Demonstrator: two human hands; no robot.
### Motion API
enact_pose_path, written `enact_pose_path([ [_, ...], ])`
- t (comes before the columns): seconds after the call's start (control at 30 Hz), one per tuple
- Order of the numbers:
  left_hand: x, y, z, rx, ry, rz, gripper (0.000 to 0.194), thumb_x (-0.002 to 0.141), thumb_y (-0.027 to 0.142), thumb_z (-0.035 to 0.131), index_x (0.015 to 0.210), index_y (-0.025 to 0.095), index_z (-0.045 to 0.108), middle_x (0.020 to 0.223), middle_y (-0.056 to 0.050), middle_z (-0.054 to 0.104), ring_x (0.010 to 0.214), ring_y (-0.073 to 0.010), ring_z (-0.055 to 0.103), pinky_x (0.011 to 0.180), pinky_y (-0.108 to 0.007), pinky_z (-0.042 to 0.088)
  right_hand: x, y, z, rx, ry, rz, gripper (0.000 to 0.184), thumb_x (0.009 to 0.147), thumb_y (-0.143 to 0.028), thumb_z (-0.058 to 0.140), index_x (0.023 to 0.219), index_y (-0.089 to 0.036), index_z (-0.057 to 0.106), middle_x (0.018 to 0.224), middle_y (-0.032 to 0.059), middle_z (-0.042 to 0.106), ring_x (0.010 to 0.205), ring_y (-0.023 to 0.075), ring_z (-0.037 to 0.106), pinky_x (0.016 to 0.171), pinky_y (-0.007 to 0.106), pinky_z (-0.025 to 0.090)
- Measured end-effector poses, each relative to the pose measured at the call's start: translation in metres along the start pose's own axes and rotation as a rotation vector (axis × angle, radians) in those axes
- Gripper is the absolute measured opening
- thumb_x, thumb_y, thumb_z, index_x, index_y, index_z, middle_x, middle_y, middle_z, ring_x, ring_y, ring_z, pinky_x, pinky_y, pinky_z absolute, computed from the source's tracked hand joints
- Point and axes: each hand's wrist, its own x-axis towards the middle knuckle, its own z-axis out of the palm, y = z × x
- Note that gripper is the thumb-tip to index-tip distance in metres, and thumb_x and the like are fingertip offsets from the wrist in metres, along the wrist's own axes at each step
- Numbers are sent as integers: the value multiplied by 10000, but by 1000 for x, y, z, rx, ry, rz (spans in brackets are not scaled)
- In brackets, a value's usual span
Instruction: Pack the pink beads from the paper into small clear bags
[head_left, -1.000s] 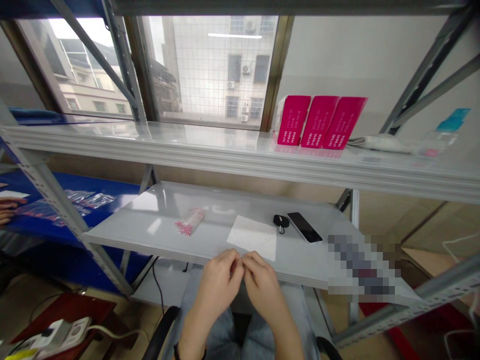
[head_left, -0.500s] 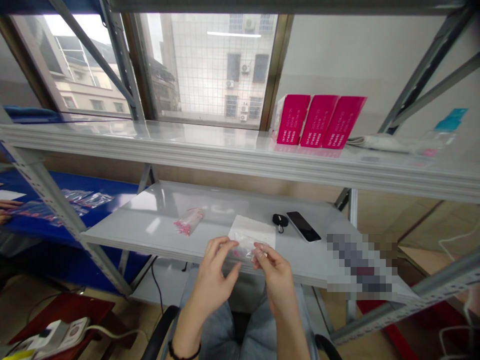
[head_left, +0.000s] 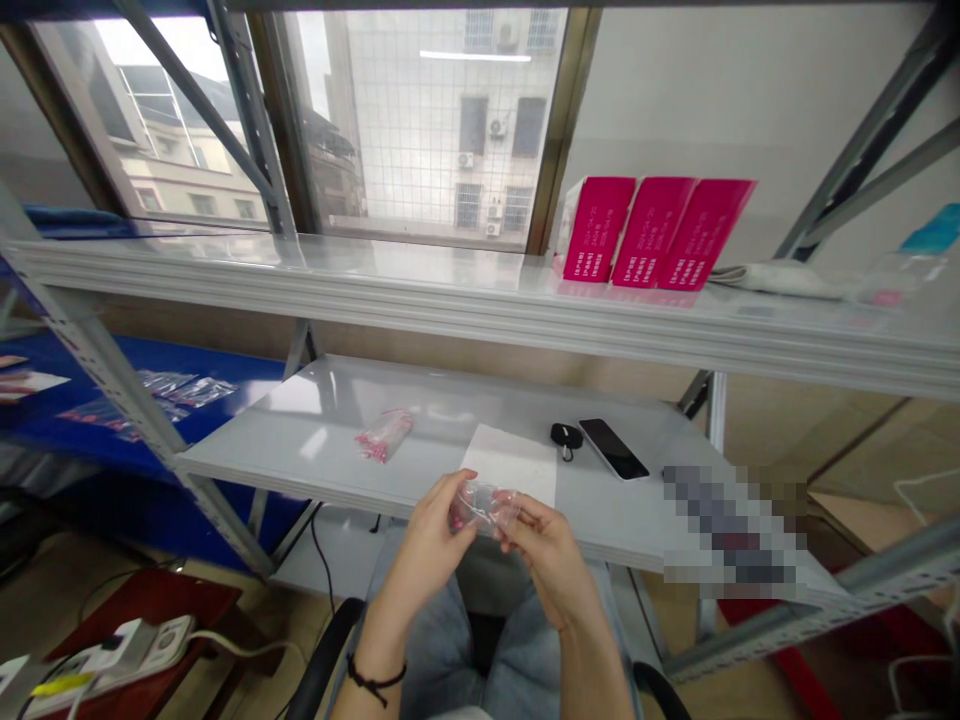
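Observation:
Between my two hands is a small clear plastic bag [head_left: 482, 503] with something pink inside at its left end. My left hand [head_left: 433, 545] grips that left end between thumb and fingers. At the opposite end, my right hand [head_left: 546, 550] pinches the plastic with its fingertips. The bag is held just above the front edge of the shelf. Behind it lies a white sheet of paper [head_left: 517, 455], partly covered by my hands. To the left on the shelf rests another clear bag [head_left: 386, 436] with small pink-red pieces in it.
A black case [head_left: 566, 436] and a phone [head_left: 613, 449] lie right of the paper. Pink boxes [head_left: 646, 232] and a blue-capped bottle [head_left: 911, 258] stand on the upper shelf [head_left: 420, 290]. At far left, a person's hand [head_left: 13, 378] is by bags [head_left: 202, 392] on a blue table.
My left hand has closed on the bag's left end, where its thumb was apart before. The bag has come slightly nearer to me. The view has shifted a little.

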Motion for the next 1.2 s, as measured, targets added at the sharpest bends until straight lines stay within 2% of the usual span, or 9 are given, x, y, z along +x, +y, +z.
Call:
enact_pose_path([
  [0.17,-3,-1,-1,-99,42,-22,509,740,7,595,1192,241,616,936,-10,631,730,-151,580,726,-291,476,-2,1,-5,-9,-61,53,270,772,-385,828,942,-176,810,754,43,682,696,166,561,610,268,421],
  [0.23,-6,-1,-2,-214,24,-63,571,744,20,632,1263,253,601,970,-23,638,773,-163,600,752,-300,484,0,3,-5,14,-42,54,268,774,-383,822,948,-179,811,752,39,679,687,160,552,608,266,417],
  [0.37,-10,1,1,-751,-126,-196,918,776,168,764,1552,336,302,1190,-72,634,893,-205,650,789,-330,523,6,9,-4,71,23,45,296,764,-376,826,994,-192,804,736,24,671,658,143,533,603,258,408],
  [0.47,-6,-1,7,-1002,-42,-348,757,868,369,722,1521,302,346,1194,-93,630,764,-165,647,655,-281,508,12,13,-4,94,45,46,320,743,-354,843,1015,-192,798,768,26,678,657,137,534,603,255,409],
  [0.57,-1,-8,12,-1004,77,-418,648,883,405,711,1458,277,441,1098,-73,639,714,-134,622,625,-250,489,17,15,-6,131,73,62,331,724,-346,858,1008,-189,795,735,18,659,651,135,531,603,252,410],
  [0.73,-2,-19,15,-891,88,-318,792,686,227,892,1390,334,544,1243,-52,573,863,-126,620,766,-243,508,23,19,-12,178,106,64,282,709,-345,872,930,-183,803,741,17,650,670,130,533,606,239,407],
  [0.9,-1,-22,19,-871,77,-368,521,874,440,717,1330,224,587,885,-29,625,676,-137,602,592,-253,478,22,22,-14,185,62,75,244,719,-337,859,895,-176,809,773,35,668,691,141,539,614,246,409],
  [1.03,2,-25,21,-894,194,-392,420,847,399,751,1190,180,649,784,-2,610,610,-106,553,548,-221,439,20,21,-12,173,32,80,231,725,-340,850,874,-169,811,766,42,659,703,154,533,612,257,411],
  [1.2,3,-24,20,-913,245,-388,410,813,360,782,1158,188,641,712,21,605,553,-86,510,514,-198,406,19,21,-9,200,4,54,248,748,-360,843,896,-162,817,817,61,677,722,158,538,613,260,411],
])
